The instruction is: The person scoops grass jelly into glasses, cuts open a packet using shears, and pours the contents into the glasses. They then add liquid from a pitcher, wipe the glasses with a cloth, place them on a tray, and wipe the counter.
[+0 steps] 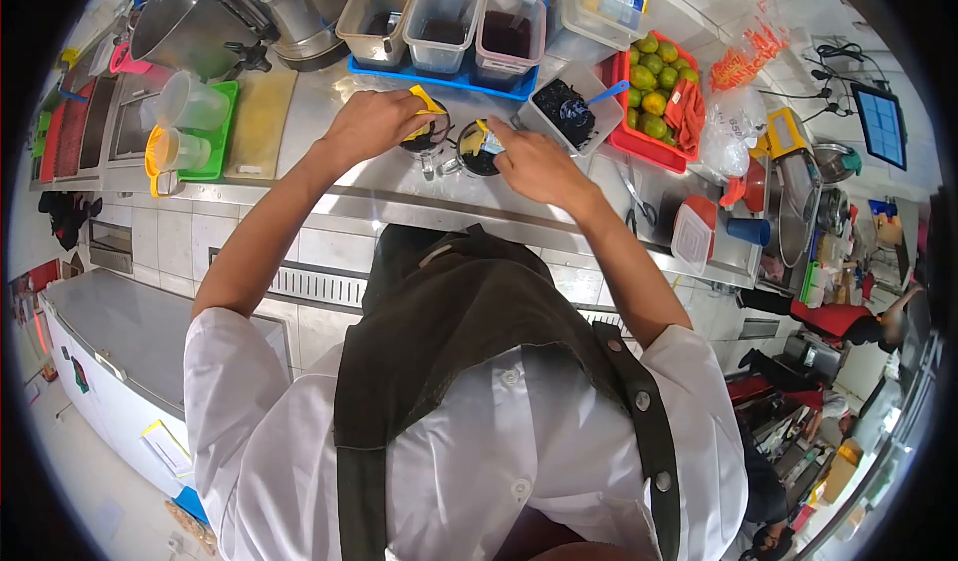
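Two glass mugs with dark contents stand side by side at the counter's front edge. My left hand (375, 122) is closed on a yellow sachet (427, 100) over the left mug (423, 142). At the right mug (481, 162), my right hand (537, 165) pinches another yellow sachet (483, 134), partly hidden by the fingers. A clear tub (532, 108) of black jelly-like pieces, with a blue-handled spoon (611, 92) in it, sits just beyond my right hand.
Behind the mugs, a blue tray (439, 78) carries tubs of dark liquid. A red basket (644, 146) of green citrus fruit stands right, with scissors (639, 202) nearer the edge. Left are a cutting board (261, 127) and a green tray (222, 147). Other people (838, 319) are far right.
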### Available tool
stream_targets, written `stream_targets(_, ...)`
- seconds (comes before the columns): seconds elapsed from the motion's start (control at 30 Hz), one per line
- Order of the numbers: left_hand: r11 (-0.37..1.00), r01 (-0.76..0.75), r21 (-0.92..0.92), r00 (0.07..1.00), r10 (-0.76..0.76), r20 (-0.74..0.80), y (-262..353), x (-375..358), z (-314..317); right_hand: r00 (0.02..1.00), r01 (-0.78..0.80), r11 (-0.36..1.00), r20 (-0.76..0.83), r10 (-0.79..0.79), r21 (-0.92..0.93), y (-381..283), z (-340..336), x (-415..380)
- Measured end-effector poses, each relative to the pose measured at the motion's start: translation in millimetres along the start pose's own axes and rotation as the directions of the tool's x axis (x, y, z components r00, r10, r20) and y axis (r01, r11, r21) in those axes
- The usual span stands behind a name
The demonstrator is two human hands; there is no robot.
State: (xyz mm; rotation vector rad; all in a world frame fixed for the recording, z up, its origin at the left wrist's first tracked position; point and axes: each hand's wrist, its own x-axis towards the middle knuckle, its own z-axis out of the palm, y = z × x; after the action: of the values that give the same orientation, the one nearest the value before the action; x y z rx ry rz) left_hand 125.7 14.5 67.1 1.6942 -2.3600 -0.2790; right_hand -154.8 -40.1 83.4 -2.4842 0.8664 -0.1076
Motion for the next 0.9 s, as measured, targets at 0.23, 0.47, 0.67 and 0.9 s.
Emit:
stream_targets(0.23,0.974,0.049,-0.223,0.997,-0.032,0.076,-0.5,-6.0,-8.2,0.985,-0.010,0.995,0.170,-0.007,0.097,11.2,-12.3,3.2)
stream_targets(0.47,0.964,0.054,-0.262,0.998,-0.040,0.057,-6.2,-0.1,6.4,0.999,0.040,0.987,-0.018,-0.037,0.158,17.5,11.7,6.9)
stream_targets(0.67,0.963,0.054,-0.264,0.997,-0.067,-0.039,-6.8,3.6,23.3,0.998,0.012,0.972,-0.059,0.002,0.235,11.3,17.5,6.6)
stream_targets(0.9,0.967,0.115,-0.227,0.986,-0.139,-0.091,3.7,6.9,30.3,0.985,-0.161,0.976,0.088,0.149,0.146,-10.6,2.2,13.5)
